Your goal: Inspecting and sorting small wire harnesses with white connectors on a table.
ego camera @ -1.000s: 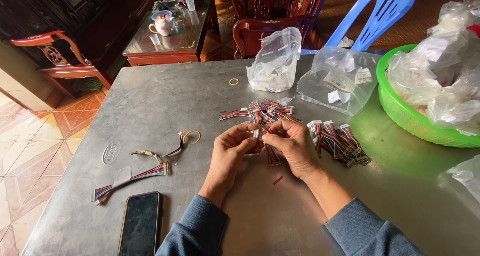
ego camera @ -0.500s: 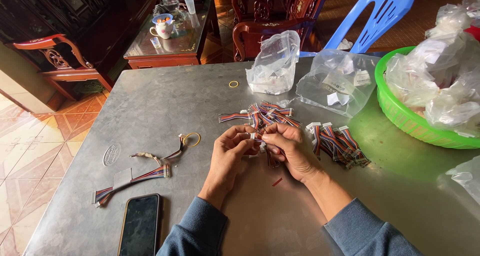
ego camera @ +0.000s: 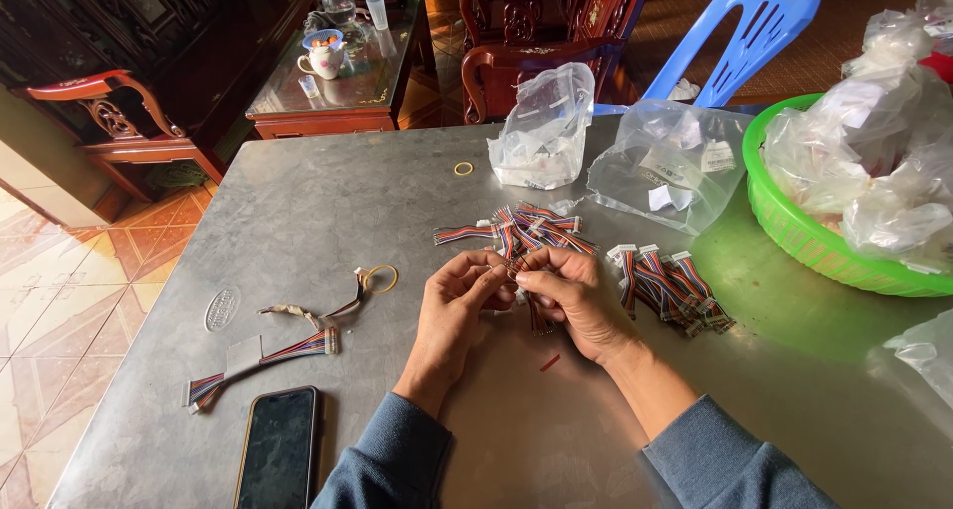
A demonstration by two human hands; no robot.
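Observation:
Both of my hands meet over the middle of a grey metal table (ego camera: 328, 201). My left hand (ego camera: 459, 300) and my right hand (ego camera: 571, 295) pinch the same short multicoloured ribbon cable (ego camera: 536, 315), whose end hangs down between the palms. Just beyond my fingers lies a loose heap of similar cables (ego camera: 526, 228). A tidier bunch of cables with white connectors (ego camera: 670, 283) lies to the right of my right hand. A tiny red scrap (ego camera: 549, 362) rests on the table below my right wrist.
A black phone (ego camera: 278, 447) lies near left, with a longer cable (ego camera: 263, 352) and a rubber band (ego camera: 378, 277) beyond it. Two clear plastic bags (ego camera: 544, 132) (ego camera: 675, 161) sit at the back. A green basket (ego camera: 809, 236) of bags stands right. A blue chair (ego camera: 740, 32) stands behind.
My hands stay in the same spot; the fingers have shifted slightly on the cable between them. Nothing else on the table has moved.

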